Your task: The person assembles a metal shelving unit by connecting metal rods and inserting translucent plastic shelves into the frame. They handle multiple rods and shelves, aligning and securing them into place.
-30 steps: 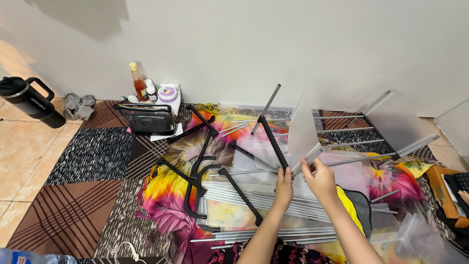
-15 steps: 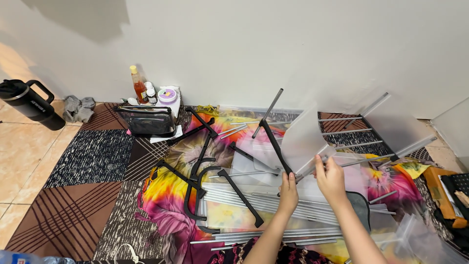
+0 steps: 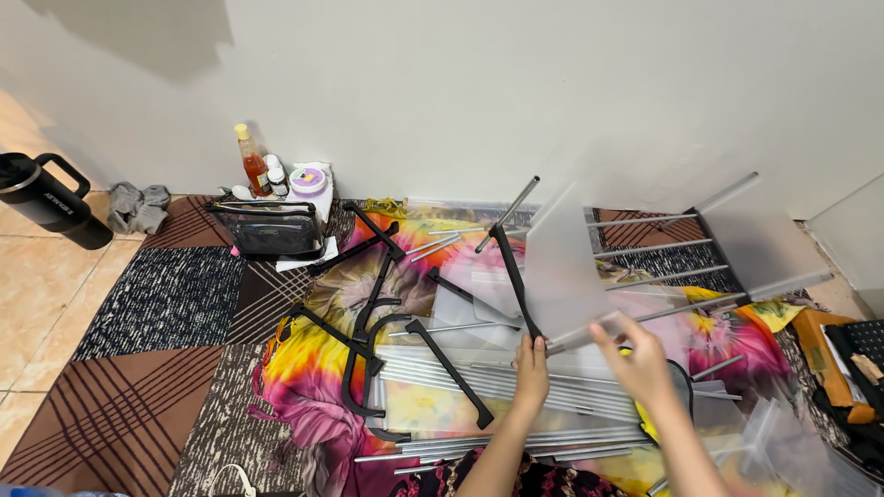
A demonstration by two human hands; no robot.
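My left hand (image 3: pixel 531 361) grips the black bar (image 3: pixel 514 276) and my right hand (image 3: pixel 638 354) pinches the frosted translucent panel (image 3: pixel 564 267), held upright over the bright floral cloth (image 3: pixel 313 368) on the floor.

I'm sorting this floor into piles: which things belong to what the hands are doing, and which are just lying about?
In hand:
left hand on the black plastic bar;
right hand on the frosted translucent panel;
silver metal rods.

Lying about:
black handled mug;
orange sauce bottle;
clear black-trimmed pouch;
grey crumpled cloth.
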